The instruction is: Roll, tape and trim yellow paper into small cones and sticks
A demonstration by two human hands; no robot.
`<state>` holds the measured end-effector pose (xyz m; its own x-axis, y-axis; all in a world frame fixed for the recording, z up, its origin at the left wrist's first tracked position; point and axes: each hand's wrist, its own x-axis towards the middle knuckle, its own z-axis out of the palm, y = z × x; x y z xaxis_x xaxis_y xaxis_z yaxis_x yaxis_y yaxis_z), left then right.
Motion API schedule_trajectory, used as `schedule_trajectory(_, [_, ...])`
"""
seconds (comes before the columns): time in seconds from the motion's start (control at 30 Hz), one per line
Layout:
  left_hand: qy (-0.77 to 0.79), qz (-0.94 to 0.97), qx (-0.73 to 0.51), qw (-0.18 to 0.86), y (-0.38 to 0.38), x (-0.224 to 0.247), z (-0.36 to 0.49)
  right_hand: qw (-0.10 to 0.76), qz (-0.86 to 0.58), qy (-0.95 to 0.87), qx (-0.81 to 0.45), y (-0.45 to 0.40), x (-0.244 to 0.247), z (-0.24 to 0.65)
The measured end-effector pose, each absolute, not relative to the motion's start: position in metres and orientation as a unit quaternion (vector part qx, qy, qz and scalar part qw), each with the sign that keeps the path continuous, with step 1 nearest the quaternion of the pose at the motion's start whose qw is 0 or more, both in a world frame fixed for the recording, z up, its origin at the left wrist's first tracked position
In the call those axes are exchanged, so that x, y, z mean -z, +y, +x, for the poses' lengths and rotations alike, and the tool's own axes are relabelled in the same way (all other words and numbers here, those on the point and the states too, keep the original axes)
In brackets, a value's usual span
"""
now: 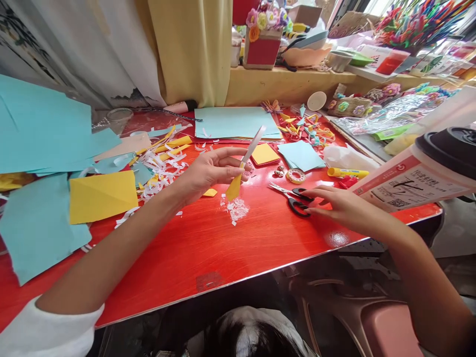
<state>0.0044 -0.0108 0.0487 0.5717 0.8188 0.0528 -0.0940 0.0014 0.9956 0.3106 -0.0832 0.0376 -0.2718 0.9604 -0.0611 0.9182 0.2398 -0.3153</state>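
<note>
My left hand point(223, 166) pinches a small folded piece of yellow paper point(233, 188) between thumb and fingers, held above the table. A narrow white strip point(256, 144) sticks up from the same pinch; how the two are joined is hidden by my fingers. Under them lies a little heap of white paper scraps point(237, 210). My right hand point(334, 201) has its fingertips and thumb on the black handles of the scissors point(292, 196), which lie on the table with blades pointing left. Close by are a roll of clear tape point(295, 175) and small gold-coloured bits point(278, 171).
Blue paper squares point(301, 155) and yellow squares point(265, 154) lie behind my hands. A glue stick point(347, 172) and a large lidded drink cup point(412, 173) stand right. White shreds point(163, 171) and yellow paper point(104, 197) cover the left. The red table's point(178, 267) front edge runs slantwise.
</note>
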Motion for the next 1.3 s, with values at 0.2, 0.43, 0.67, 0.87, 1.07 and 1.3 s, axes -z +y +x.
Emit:
schedule_trajectory(0.2, [0.264, 0.637, -0.33, 0.645, -0.025, -0.055, 0.013, 0.13, -0.67, -0.716, -0.146, -0.08, -0.02, 0.292])
schedule_trajectory(0.43, [0.259, 0.638, -0.322, 0.649, -0.028, -0.06, 0.014, 0.19, -0.654, -0.653, -0.331, -0.073, -0.026, 0.281])
schedule_trajectory(0.67, [0.266, 0.645, -0.324, 0.639, -0.028, -0.063, 0.01, 0.29, -0.491, -0.538, -0.621, -0.096, -0.026, 0.273])
schedule_trajectory(0.87, [0.273, 0.658, -0.301, 0.635, -0.024, -0.061, 0.007, 0.242, -0.377, -0.557, -0.7, -0.11, -0.016, 0.264])
schedule_trajectory(1.07, [0.265, 0.67, -0.284, 0.633, -0.026, -0.064, 0.006, 0.259, -0.362, -0.614, -0.652, -0.102, -0.024, 0.259])
schedule_trajectory(1.3, [0.26, 0.682, -0.257, 0.633, -0.028, -0.066, 0.007, 0.295, -0.419, -0.571, -0.641, -0.103, -0.034, 0.256])
